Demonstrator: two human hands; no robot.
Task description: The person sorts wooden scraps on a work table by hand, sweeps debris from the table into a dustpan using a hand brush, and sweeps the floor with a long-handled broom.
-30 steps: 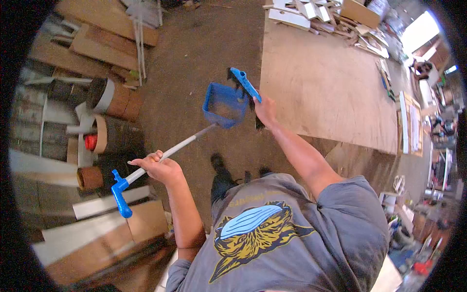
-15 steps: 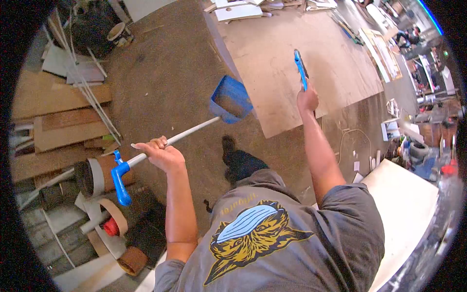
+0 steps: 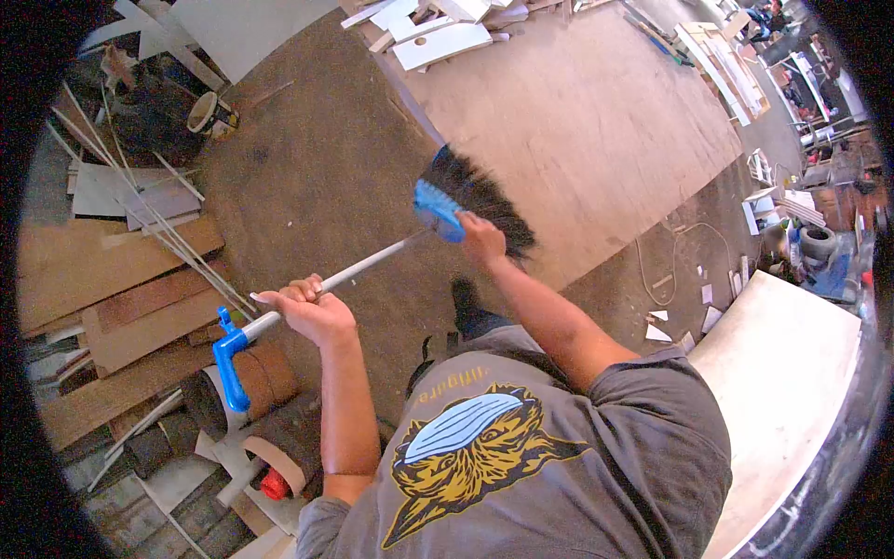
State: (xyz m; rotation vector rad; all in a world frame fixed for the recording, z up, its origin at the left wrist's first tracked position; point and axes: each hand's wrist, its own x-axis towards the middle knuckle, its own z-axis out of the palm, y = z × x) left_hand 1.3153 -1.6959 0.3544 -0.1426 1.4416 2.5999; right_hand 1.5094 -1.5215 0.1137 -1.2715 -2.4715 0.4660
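Left hand: the left hand [image 3: 321, 315] has its fingers curled round the white pole [image 3: 372, 262], near the blue handle [image 3: 230, 363]; the thumb lies outstretched.
Right hand: the right hand [image 3: 484, 240] grips one end of the brush [image 3: 434, 209], black bristles [image 3: 480, 200] fanned outward.
Brush position: in front of the large wooden sheet [image 3: 605, 130], at its near left side; whether the bristles touch it cannot be told.
Pole's far end: hidden behind the brush; what it bears cannot be confirmed.
Pole risk: the pole could twist, in my judgement, if the brush knocks its far end, as the thumb appears not to wrap it.
Bristle risk: bristles could snag on the sheet's edge if swung low.
Footing risk: white scraps [image 3: 656, 332] on the floor [image 3: 307, 177] could slip underfoot.
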